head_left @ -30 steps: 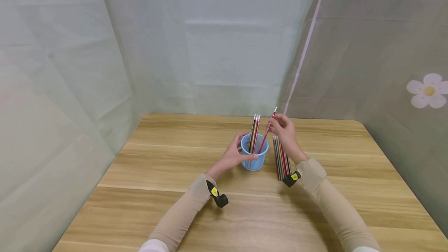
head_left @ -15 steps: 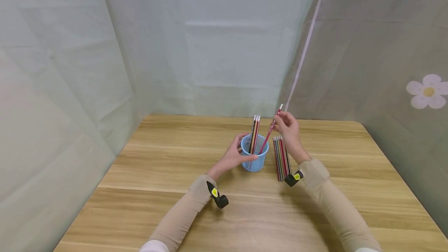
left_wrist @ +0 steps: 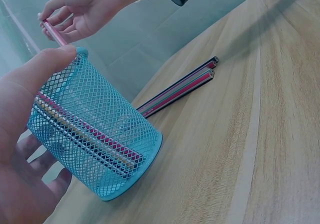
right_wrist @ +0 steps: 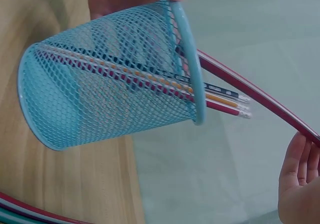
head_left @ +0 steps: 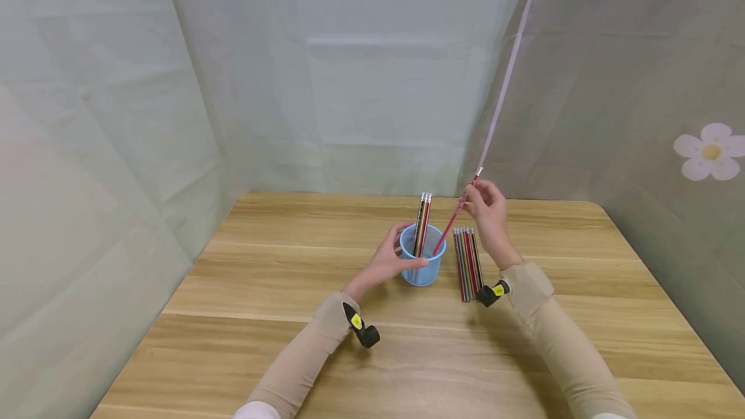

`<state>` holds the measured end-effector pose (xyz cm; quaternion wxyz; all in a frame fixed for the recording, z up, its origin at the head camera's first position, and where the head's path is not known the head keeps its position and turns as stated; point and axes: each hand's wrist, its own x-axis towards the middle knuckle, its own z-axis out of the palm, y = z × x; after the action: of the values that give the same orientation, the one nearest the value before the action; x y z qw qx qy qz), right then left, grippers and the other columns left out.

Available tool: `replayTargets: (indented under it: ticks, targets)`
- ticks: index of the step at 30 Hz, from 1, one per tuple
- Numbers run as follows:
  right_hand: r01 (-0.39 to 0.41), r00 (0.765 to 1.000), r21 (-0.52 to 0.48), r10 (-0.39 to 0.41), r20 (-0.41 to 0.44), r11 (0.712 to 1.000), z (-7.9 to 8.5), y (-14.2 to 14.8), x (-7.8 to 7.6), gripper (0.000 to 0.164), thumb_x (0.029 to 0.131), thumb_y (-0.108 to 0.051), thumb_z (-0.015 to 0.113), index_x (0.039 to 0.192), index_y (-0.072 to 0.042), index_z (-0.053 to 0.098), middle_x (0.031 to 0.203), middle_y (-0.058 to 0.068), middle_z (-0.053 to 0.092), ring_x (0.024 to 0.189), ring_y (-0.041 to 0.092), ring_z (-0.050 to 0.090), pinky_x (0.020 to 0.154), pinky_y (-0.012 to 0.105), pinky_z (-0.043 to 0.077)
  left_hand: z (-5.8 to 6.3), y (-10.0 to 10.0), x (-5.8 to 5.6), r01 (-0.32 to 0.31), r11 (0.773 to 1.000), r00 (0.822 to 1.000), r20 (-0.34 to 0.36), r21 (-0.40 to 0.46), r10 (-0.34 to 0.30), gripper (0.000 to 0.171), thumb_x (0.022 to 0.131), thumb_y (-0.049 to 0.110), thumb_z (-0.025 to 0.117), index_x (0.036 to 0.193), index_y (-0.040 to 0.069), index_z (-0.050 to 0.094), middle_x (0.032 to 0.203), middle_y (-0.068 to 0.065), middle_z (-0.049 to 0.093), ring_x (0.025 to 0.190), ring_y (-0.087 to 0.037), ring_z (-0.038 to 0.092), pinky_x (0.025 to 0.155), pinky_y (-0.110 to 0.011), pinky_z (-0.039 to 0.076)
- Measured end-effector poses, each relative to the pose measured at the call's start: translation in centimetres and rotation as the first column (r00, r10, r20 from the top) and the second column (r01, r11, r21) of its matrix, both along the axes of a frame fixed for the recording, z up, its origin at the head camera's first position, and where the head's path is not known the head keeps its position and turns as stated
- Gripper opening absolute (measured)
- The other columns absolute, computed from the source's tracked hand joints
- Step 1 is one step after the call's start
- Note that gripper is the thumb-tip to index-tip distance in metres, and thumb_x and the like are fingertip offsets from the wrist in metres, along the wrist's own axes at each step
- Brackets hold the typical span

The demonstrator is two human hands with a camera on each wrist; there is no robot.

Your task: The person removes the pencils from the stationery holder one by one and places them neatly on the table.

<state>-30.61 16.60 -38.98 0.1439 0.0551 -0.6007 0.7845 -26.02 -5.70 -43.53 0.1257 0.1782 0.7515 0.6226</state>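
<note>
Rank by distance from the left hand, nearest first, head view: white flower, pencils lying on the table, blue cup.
1. Blue cup: gripped by the left hand.
2. Lying pencils: on the table, right of the cup.
3. White flower: far right, on the cloth backdrop.

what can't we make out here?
Left wrist: far ends of the loose pencils, hidden behind the blue mesh cup.
Left wrist: upper ends of the cup's pencils, hidden by the left hand.
Right wrist: upper end of the held pencil, cut off by the right edge.
Head: any pencil lettering, too small.
</note>
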Motion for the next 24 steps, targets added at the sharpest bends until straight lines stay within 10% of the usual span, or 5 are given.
replayTargets:
  ticks: [24]
  targets:
    - [-0.034,0.998,-0.098,0.039,0.057,0.995,0.7,1.4,-0.4,0.006,0.098,-0.010,0.054,0.101,-0.005,0.054,0.088,0.002,0.056,0.077,0.008,0.058,0.068,0.017,0.056,0.0,0.1,-0.2,-0.008,1.000,1.000,0.006,0.018,0.008,0.088,0.078,0.012,0.079,0.149,0.014,0.027,0.152,-0.015,0.037,0.142,-0.036,0.032,0.117,-0.050,0.028]
